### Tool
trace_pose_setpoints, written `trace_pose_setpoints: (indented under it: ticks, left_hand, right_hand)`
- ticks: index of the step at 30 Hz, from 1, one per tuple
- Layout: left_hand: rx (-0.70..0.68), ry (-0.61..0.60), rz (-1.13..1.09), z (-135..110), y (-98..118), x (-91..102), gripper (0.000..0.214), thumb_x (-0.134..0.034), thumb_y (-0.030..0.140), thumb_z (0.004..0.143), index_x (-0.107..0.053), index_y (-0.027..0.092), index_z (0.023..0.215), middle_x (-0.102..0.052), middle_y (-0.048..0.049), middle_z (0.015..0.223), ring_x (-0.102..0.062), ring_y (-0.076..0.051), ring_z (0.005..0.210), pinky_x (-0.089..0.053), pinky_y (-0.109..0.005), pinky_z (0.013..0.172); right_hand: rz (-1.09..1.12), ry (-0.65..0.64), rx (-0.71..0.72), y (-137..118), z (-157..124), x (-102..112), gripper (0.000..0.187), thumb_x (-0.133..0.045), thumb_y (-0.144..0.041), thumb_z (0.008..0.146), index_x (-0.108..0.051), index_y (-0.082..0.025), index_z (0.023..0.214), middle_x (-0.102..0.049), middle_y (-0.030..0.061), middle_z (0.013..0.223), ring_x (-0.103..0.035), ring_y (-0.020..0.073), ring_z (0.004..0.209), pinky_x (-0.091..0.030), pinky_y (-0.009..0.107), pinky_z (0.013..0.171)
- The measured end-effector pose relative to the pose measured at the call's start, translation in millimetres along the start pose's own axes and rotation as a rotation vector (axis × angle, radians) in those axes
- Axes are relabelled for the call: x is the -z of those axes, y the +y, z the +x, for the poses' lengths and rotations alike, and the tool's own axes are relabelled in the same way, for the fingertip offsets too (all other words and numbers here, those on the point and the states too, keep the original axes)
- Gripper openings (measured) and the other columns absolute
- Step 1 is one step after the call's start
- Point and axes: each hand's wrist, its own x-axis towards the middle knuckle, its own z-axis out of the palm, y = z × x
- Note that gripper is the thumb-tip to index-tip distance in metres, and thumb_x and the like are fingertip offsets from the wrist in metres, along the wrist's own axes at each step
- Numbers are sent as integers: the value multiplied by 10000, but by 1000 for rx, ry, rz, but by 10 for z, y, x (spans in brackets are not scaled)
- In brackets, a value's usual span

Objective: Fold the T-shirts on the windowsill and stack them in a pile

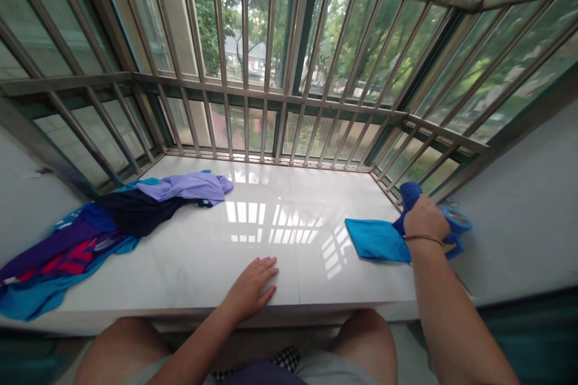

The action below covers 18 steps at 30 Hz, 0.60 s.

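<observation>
My left hand point(251, 286) lies flat with fingers stretched out on the white glossy windowsill point(271, 234), near its front edge, holding nothing. My right hand point(423, 216) is at the sill's right end, closed on a dark blue garment point(410, 194) bunched against the corner. A folded turquoise cloth point(374, 239) lies flat on the sill just left of that hand. A thin bracelet sits on my right wrist.
A pile of unfolded clothes point(112, 216) in purple, navy, lilac and turquoise covers the sill's left end and hangs over the edge. Metal window bars point(271, 102) fence the sill on three sides. My bare knees are below the front edge.
</observation>
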Motion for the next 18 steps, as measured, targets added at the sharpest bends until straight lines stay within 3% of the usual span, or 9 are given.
trace_pose_setpoints:
  ticks: [2,5,9,11,14,18]
  left_hand:
    - [2,1,-4,4,3,2,472,-645,252,984,-644,280,1454,-550,-69,1653,-536,-266,1515,-403,-532,1303]
    - [8,0,-4,8,11,3,468,-638,245,981,-646,271,1449,-551,-79,1651,-538,-272,1513,-401,-546,1301]
    - [9,-12,0,16,19,9,475,-635,235,978,-643,268,1452,-549,-85,1652,-540,-278,1512,-411,-560,1292]
    - [8,-18,1,19,15,10,474,-640,232,973,-646,267,1446,-553,-86,1648,-544,-281,1508,-415,-561,1290]
    - [8,-1,-2,16,-1,-1,470,-646,233,969,-653,268,1438,-562,-88,1640,-556,-286,1497,-419,-558,1288]
    - [2,5,-7,6,-19,-20,474,-641,237,973,-650,276,1445,-554,-79,1648,-555,-284,1498,-424,-558,1286]
  right_hand:
    - [-42,-141,137,-251,-272,-215,468,-253,-138,1074,-630,-114,1352,-692,277,1261,-732,336,1119,-569,447,893]
    - [-37,-286,230,-596,-765,-624,400,-368,-131,1058,-698,-154,1284,-712,237,1263,-757,286,1047,-580,391,875]
    - [-28,-329,230,-780,-1154,-989,535,-301,-89,1039,-581,-101,1495,-563,301,1524,-680,361,1273,-575,458,955]
    - [-12,-347,224,-767,-1153,-1047,554,-281,-90,1037,-555,-87,1519,-562,300,1526,-679,358,1276,-575,459,966]
    - [14,-377,212,-683,-988,-1022,515,-319,-121,1044,-577,-101,1489,-638,266,1428,-748,303,1127,-587,405,917]
    - [28,-356,132,-453,-562,-780,438,-376,-187,1066,-640,-142,1413,-718,225,1278,-774,284,1007,-572,387,895]
